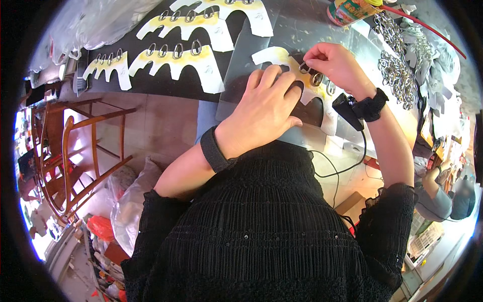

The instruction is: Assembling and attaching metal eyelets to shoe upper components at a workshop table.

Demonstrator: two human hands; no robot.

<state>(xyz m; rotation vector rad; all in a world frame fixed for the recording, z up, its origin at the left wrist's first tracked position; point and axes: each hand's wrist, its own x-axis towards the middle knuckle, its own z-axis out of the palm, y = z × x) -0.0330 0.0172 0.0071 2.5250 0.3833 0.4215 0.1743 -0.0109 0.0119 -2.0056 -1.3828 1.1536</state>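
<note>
While left hand [264,105] lies loosely spread over white card [270,55], right hand [343,65] pinches metal ring [302,68].

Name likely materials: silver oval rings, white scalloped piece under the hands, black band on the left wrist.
Silver oval rings: likely metal, polished; bright glints.
White scalloped piece: thin, mostly matt sheet, yellowish near the rings; leather, fabric or card, can't tell.
Black band: probably textile; matt, soft-looking surface.

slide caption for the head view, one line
Right hand pinching a metal ring on a white scalloped piece, left hand partly covering that piece, similar ringed pieces at left.
</note>
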